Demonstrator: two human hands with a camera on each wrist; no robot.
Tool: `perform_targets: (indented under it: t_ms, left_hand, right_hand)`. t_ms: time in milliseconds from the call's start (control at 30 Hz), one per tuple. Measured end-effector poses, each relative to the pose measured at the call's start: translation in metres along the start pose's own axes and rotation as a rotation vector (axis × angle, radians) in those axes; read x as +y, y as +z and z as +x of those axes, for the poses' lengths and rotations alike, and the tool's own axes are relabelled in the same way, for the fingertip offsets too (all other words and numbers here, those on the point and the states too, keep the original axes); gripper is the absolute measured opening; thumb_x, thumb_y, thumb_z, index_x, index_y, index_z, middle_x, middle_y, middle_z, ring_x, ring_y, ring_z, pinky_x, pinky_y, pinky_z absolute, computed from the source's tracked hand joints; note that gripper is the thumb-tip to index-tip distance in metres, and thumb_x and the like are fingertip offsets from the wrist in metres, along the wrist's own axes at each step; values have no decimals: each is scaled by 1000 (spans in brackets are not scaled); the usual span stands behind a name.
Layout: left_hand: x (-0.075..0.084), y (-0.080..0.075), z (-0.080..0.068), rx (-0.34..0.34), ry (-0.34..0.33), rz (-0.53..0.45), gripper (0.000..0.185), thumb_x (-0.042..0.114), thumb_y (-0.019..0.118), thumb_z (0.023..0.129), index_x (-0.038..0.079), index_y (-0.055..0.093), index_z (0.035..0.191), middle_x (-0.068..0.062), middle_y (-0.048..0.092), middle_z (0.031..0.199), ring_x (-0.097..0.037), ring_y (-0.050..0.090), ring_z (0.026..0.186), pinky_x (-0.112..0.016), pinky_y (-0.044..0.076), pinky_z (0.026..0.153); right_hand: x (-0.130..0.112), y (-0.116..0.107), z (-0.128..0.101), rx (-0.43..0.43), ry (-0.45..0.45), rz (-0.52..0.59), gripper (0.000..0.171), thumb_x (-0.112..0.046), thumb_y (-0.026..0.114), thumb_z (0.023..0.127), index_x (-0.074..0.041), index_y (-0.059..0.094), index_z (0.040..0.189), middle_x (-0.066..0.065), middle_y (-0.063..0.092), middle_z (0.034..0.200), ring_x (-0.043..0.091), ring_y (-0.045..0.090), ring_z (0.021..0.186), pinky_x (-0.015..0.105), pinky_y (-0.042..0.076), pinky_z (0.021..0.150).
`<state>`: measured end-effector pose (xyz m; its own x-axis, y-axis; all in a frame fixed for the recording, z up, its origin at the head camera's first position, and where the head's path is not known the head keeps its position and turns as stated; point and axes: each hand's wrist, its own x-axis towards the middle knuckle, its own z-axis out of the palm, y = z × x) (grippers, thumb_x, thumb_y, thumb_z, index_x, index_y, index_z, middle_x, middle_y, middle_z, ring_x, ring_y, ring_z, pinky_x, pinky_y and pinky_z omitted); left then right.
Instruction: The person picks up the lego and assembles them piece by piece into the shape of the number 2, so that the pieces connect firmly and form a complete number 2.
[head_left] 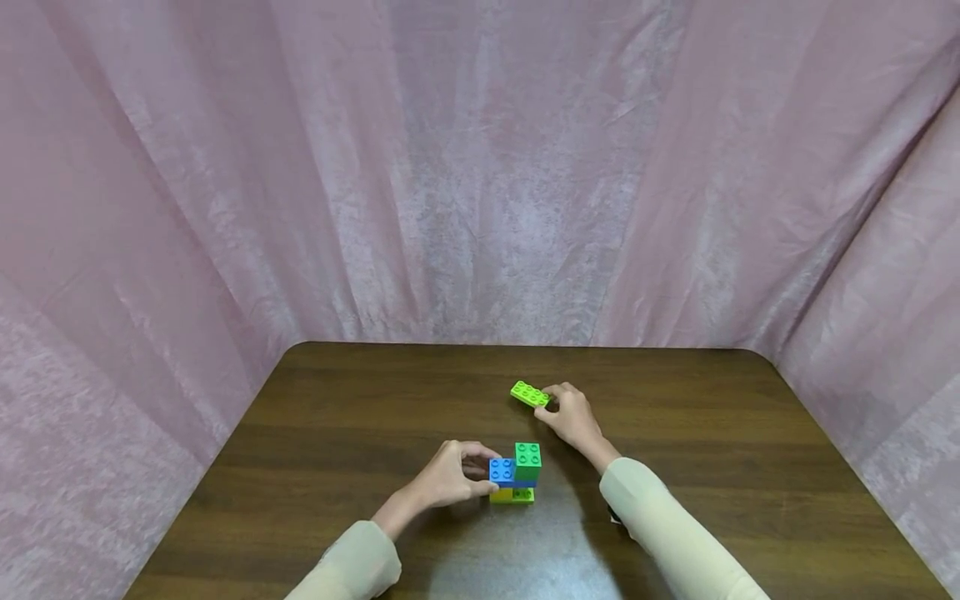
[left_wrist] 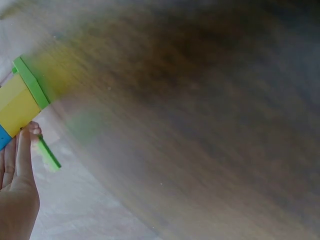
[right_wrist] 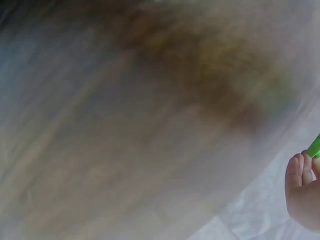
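A small brick stack (head_left: 515, 477) stands on the brown table (head_left: 345, 433): a yellow and green base, a blue brick (head_left: 501, 471) and a green brick (head_left: 527, 459) on top. My left hand (head_left: 453, 475) grips the stack's left side by the blue brick. The left wrist view shows the yellow brick (left_wrist: 19, 104) and my fingers (left_wrist: 22, 155) against it, blurred. Farther back my right hand (head_left: 570, 412) pinches the end of a flat lime-green plate (head_left: 529, 393) just above the table. In the right wrist view only my fingertips (right_wrist: 300, 172) and a sliver of the green plate (right_wrist: 315, 147) show.
Pink fabric (head_left: 480, 167) hangs behind and on both sides of the table. The table's far edge (head_left: 525, 344) is rounded at the corners. Cream sleeves (head_left: 667, 533) cover both forearms.
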<state>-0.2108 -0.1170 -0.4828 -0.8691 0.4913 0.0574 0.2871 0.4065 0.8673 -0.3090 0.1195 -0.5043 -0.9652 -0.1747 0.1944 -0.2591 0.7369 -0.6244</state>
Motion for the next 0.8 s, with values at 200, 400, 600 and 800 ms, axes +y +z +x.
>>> perform_targets:
  t_ms: [200,400,600,800]
  left_hand:
    - [0,1,0,7,10,-14,34,6,79,78,-4,69,109,-16,71,103,-23,70,95,-27,60,81]
    - [0,0,0,2,12,-13,34,7,79,78,-4,69,108,-17,71,103,-24,70,95,-27,60,82]
    - [0,1,-1,3,12,-3,34,7,79,79,-4,68,109,-17,71,104,-25,70,96,-27,60,82]
    - [1,1,0,6,21,-4,34,7,79,79,-4,68,109,-17,71,102,-24,71,94,-25,60,81]
  right_hand:
    - [-6,-6,-7,21,-53,31,30,-16,72,83,-2,69,109,12,64,98,22,63,84,35,54,72]
    - [-10,-11,-21,79,-166,103,28,-14,72,79,1,70,103,11,63,90,21,60,79,33,53,68]
    - [-15,-19,-28,122,-269,123,28,-13,71,79,2,69,102,10,61,88,23,59,79,35,53,68]
    - [-26,-32,-32,64,-231,141,28,-8,72,79,0,69,106,12,63,94,30,62,89,44,55,79]
